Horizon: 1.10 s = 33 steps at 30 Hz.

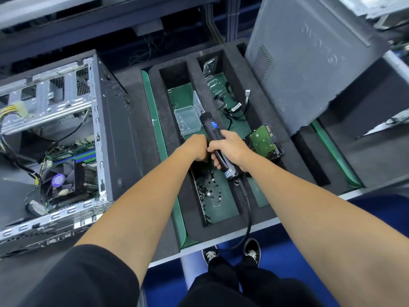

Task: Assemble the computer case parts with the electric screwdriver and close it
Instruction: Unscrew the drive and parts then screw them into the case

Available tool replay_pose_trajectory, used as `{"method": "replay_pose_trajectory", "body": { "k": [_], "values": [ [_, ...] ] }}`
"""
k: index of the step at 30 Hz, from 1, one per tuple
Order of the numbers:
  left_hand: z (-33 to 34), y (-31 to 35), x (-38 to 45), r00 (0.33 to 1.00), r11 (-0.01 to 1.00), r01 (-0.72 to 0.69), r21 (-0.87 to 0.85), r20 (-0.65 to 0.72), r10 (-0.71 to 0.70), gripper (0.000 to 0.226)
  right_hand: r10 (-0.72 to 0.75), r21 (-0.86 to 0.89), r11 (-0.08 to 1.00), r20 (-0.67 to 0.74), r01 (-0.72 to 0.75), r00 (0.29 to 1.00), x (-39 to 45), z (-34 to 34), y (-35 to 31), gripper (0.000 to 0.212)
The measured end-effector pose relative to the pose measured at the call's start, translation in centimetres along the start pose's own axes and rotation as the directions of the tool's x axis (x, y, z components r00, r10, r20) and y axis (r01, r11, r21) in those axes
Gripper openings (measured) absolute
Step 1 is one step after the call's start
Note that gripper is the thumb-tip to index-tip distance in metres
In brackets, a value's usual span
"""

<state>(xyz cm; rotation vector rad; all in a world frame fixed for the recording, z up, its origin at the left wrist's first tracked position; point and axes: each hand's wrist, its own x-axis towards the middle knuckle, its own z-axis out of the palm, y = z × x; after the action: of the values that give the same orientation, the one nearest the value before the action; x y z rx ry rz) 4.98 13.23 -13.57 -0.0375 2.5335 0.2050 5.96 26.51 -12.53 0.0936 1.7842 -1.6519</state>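
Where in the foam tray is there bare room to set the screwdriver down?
Bare green floor lies at the far end of the left slot, beyond the clear box. Its near end is strewn with screws. The right slot is crowded with cables and the hard drive.

The right hand grips the black screwdriver, which lies slanted with its tip pointing away over a clear box and its cord hanging off the table edge. The left hand, fingers curled downward, reaches into the foam tray above a scatter of black screws; whether it holds one is hidden. The next slot holds cables and a hard drive. The open case lies at left; a grey side panel leans at upper right.
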Motion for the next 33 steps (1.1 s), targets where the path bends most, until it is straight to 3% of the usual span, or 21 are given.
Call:
{"method": "replay_pose_trajectory", "body": {
  "k": [2,5,9,14,22,30,33],
  "values": [
    [0.9,0.0,0.6,0.996,0.997,0.072,0.040,-0.049,-0.070,0.026,0.001,0.005,1.000,0.010,-0.001,1.000,-0.1,-0.1,0.0,0.019],
    [1.9,0.4,1.3,0.966,0.966,0.250,0.061,-0.081,-0.245,0.048,-0.003,0.002,1.000,0.016,0.003,1.000,0.0,-0.1,0.0,0.019],
    [2.4,0.9,2.2,0.945,0.946,0.323,-0.015,-0.049,-0.323,0.050,0.004,0.001,1.000,0.008,-0.004,1.000,0.1,-0.1,0.1,0.019],
    [2.9,0.7,2.1,0.938,0.943,0.333,-0.029,-0.097,-0.334,0.044,0.005,0.014,1.000,0.019,-0.005,1.000,0.2,-0.1,0.1,0.020],
    [2.2,0.5,0.5,0.973,0.960,0.230,-0.160,0.046,-0.225,0.035,0.007,-0.013,1.000,0.024,-0.006,1.000,0.1,-0.2,-0.1,0.019],
    [2.7,0.8,0.0,0.979,0.938,0.202,-0.283,0.089,-0.184,0.032,0.012,-0.011,1.000,0.020,-0.012,1.000,0.1,-0.2,-0.1,0.019],
    [3.4,1.0,-0.2,0.979,0.928,0.202,-0.314,0.095,-0.181,0.014,0.013,-0.001,1.000,0.020,-0.013,1.000,0.2,-0.1,0.0,0.020]
  ]
}}
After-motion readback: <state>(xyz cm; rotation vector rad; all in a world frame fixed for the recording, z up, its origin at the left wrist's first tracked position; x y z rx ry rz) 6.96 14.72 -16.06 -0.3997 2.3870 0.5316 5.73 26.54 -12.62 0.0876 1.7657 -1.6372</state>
